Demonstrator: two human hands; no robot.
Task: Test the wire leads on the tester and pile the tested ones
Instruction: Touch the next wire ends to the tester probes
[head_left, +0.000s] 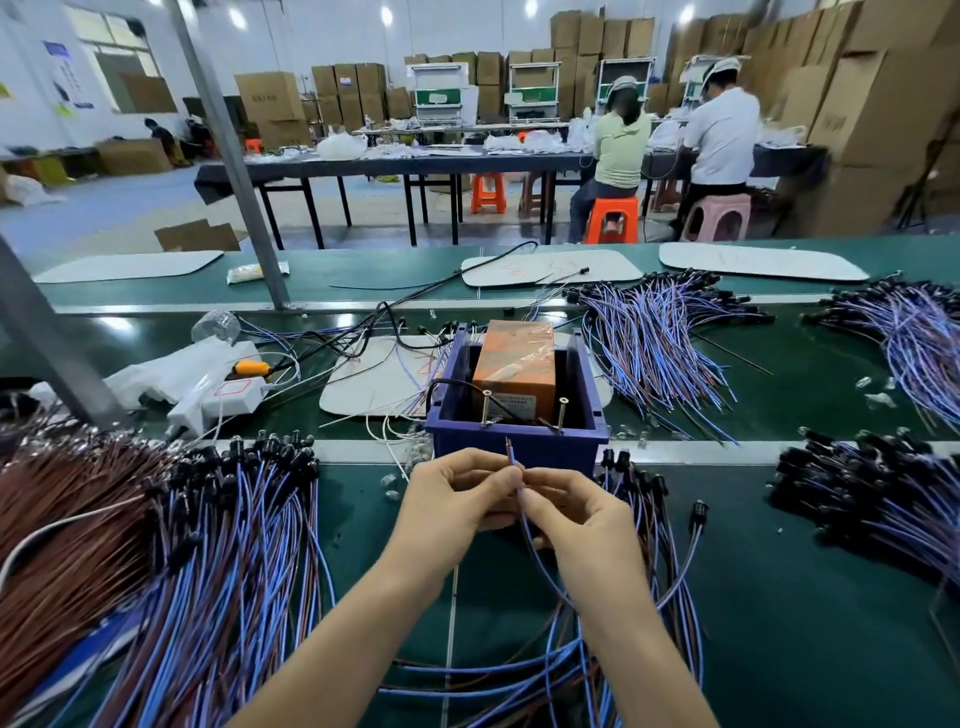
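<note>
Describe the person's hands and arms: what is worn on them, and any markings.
The left hand and the right hand are bare, with no gloves, rings or finger cots showing. The left forearm and the right forearm are uncovered down to the frame's lower edge. No sleeve, watch, wrist strap or marking is in view.
</note>
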